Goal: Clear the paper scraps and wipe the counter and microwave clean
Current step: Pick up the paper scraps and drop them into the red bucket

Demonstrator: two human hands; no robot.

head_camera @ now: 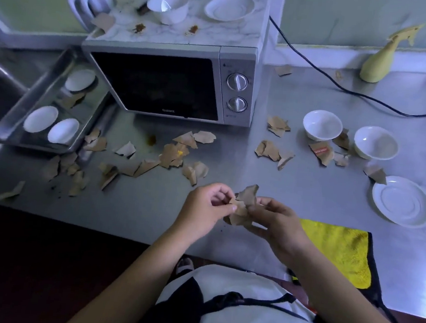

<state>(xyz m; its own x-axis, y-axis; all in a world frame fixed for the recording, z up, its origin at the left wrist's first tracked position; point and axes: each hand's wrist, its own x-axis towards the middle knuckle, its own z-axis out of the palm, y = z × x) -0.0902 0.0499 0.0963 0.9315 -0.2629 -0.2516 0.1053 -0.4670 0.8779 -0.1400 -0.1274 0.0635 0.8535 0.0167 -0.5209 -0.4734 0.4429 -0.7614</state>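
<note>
Above the front of the steel counter (225,239), my left hand (206,207) and my right hand (276,219) together hold a small bunch of brown paper scraps (244,202), fingers pinching it from both sides. Many more brown scraps (174,154) lie scattered in front of the silver microwave (170,80), and others (272,149) lie to its right around the bowls. Brown stains (140,28) mark the marbled top of the microwave. An orange-brown stain (152,139) sits on the counter below the door. A yellow cloth (340,252) lies at the counter's front edge, right of my hands.
A yellow spray bottle (381,60) stands at the back right beside a black cable (342,89). Two white bowls (322,124) and a saucer (401,201) sit on the right. A steel tray (11,123) with white dishes is at left. A bowl (169,5) and plate (229,7) top the microwave.
</note>
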